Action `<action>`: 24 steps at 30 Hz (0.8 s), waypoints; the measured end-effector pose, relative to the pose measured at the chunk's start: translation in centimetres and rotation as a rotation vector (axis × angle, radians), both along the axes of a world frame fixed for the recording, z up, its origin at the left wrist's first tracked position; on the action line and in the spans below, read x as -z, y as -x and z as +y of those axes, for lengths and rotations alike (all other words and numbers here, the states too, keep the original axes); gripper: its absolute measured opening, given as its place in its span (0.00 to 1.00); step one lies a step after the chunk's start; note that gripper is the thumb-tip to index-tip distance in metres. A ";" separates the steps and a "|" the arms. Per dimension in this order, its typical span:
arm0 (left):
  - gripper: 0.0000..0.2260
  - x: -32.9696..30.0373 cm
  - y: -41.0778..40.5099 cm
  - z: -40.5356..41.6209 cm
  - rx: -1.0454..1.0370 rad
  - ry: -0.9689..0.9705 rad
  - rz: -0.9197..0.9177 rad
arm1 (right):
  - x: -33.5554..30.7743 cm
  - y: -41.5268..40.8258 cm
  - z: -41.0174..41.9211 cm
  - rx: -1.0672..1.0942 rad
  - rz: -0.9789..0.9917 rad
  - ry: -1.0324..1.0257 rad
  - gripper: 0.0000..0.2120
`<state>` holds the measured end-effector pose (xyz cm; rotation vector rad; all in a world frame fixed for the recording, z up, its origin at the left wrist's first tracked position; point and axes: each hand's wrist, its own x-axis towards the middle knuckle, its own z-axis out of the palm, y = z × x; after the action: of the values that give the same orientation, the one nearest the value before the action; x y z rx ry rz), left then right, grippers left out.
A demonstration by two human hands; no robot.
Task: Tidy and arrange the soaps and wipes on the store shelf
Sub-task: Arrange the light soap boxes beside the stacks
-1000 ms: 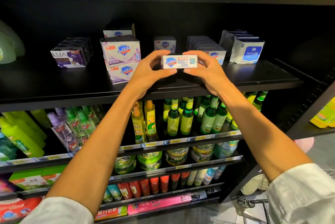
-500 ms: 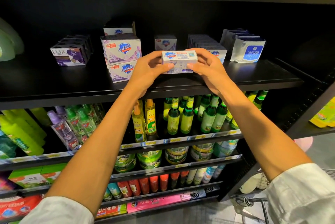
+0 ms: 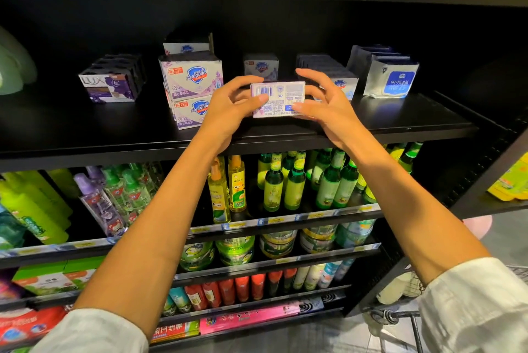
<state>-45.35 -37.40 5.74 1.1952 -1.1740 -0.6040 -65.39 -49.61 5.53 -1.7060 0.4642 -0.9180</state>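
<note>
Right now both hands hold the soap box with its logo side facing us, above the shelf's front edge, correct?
Not the logo side. The head view shows the soap box, between left hand and right hand, turned barcode side towards us. The rest holds.

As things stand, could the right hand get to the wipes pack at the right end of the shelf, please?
Probably not yet: the right hand is pinching the soap box with the left hand. The shelf path to the wipes pack looks open.
</note>
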 end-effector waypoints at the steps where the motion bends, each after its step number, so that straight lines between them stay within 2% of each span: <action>1: 0.18 0.0 0.0 0.0 -0.008 -0.005 0.006 | 0.0 0.0 0.1 -0.014 0.015 0.028 0.35; 5: 0.16 -0.1 0.1 -0.2 -0.025 -0.018 0.021 | 0.3 -0.3 0.5 -0.043 0.118 0.149 0.42; 12: 0.18 -0.1 -0.1 -0.2 0.031 -0.034 0.002 | 0.2 -0.1 0.5 0.013 0.079 0.135 0.32; 19: 0.34 0.1 -0.7 -0.2 0.116 0.000 -0.096 | 0.2 -0.2 0.4 0.026 0.010 0.061 0.27; 24: 0.29 0.3 -0.7 -0.4 0.067 0.021 -0.042 | 0.2 -0.5 0.2 -0.007 0.055 0.067 0.27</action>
<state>-44.63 -37.78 5.40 1.1595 -1.2573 -0.6177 -64.93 -49.43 5.30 -1.7958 0.4682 -0.8924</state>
